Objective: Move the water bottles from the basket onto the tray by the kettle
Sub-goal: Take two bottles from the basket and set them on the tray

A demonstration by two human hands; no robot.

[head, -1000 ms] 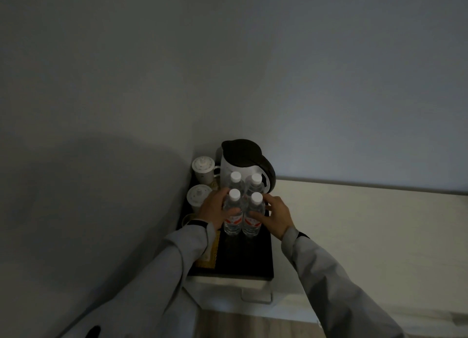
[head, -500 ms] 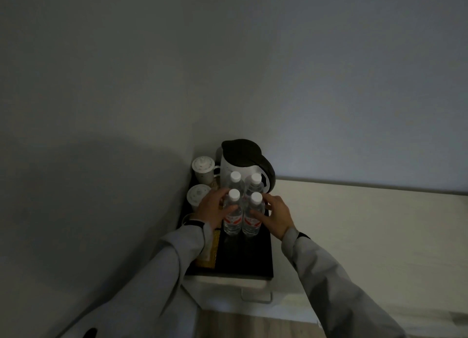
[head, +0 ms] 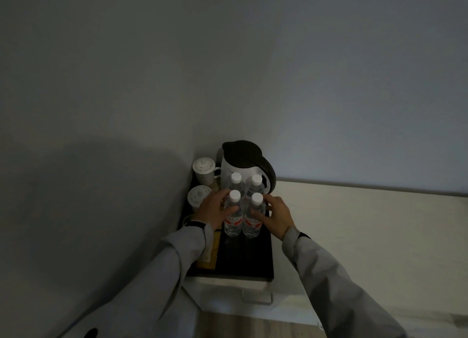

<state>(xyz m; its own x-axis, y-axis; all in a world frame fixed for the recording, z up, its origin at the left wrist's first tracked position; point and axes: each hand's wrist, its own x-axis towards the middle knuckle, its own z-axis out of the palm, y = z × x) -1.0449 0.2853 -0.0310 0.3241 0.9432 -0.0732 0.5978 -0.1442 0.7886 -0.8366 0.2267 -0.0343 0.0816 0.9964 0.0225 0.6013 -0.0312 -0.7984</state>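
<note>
Both hands, left hand (head: 215,208) and right hand (head: 277,215), lightly cup the front bottles (head: 241,217) upright on the tray (head: 253,261) by the kettle (head: 243,165), seemingly squaring them up; letting go cleanly comes next.

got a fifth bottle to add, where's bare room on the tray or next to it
Free: the near end of the tray, in front of the four bottles, and the pale counter right of it. Crowded: the far end, with kettle, two lidded cups, bottles and both hands.
</note>
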